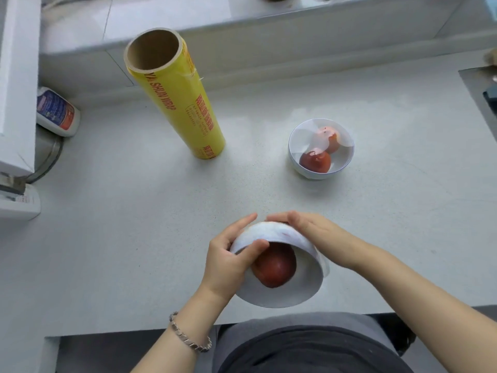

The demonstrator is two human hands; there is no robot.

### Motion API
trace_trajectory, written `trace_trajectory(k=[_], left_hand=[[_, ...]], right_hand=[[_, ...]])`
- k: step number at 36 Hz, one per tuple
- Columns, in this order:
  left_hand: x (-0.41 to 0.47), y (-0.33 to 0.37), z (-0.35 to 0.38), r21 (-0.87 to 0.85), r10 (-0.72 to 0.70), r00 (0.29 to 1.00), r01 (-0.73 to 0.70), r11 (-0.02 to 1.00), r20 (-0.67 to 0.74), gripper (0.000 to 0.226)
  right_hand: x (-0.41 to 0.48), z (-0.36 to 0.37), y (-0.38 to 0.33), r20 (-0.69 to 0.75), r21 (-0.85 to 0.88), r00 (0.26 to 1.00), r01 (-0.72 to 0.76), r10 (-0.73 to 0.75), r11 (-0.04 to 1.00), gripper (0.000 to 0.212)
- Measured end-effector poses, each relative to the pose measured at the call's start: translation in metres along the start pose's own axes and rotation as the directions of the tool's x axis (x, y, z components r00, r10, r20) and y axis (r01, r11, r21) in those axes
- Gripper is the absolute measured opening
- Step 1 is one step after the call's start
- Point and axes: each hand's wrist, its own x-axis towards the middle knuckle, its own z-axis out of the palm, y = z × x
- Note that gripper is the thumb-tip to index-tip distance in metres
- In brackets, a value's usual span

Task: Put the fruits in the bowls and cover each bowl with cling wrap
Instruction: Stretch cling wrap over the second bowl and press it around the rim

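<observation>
A white bowl [282,294] near the counter's front edge is tipped toward me, with a red fruit [274,267] showing inside under clear cling wrap. My left hand [231,254] grips the bowl's left side, thumb over the rim against the wrap. My right hand [312,232] lies over the bowl's far outer wall, fingers curved round it. A second white bowl [295,162] stands upright further back on the right. It holds two red fruits [316,160] under cling wrap. The yellow cling wrap roll [180,103] stands upright at the back left.
A white bottle with a blue and red label [57,113] lies at the left against a white appliance [16,84]. A sink edge [481,87] is at the far right. The grey counter [134,224] ends just before my lap.
</observation>
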Motion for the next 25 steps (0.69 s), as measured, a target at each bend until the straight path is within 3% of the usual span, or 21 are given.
trace_trajectory(k=[3,6,10,14,21,25], left_hand=[[0.003,-0.005,0.000,-0.149,-0.098,0.988,0.080,0.986,-0.118,0.040],[0.003,-0.005,0.000,-0.268,-0.188,0.969,0.141,0.953,-0.158,0.030],[0.003,-0.004,0.002,-0.339,-0.243,0.962,0.190,0.922,-0.122,0.054],[0.002,-0.008,-0.001,-0.279,-0.264,0.965,0.253,0.926,-0.001,0.080],[0.017,-0.004,-0.016,0.010,-0.292,0.934,0.296,0.955,0.206,0.070],[0.016,-0.001,-0.003,0.089,-0.221,0.941,0.204,0.975,0.255,0.065]], right_hand=[[-0.008,-0.010,0.011,-0.060,0.088,0.998,-0.031,0.036,0.996,0.071],[-0.019,-0.009,0.020,-0.002,0.209,0.998,-0.056,0.058,0.976,0.054],[-0.021,0.001,0.028,-0.089,0.315,0.993,-0.040,0.071,0.948,0.041],[-0.020,0.001,0.028,-0.224,0.361,0.973,0.024,0.061,0.932,0.019],[-0.027,-0.002,0.030,-0.274,0.257,0.960,0.013,0.060,0.966,0.025],[-0.029,-0.002,0.028,-0.249,0.171,0.967,-0.002,0.045,0.985,0.028]])
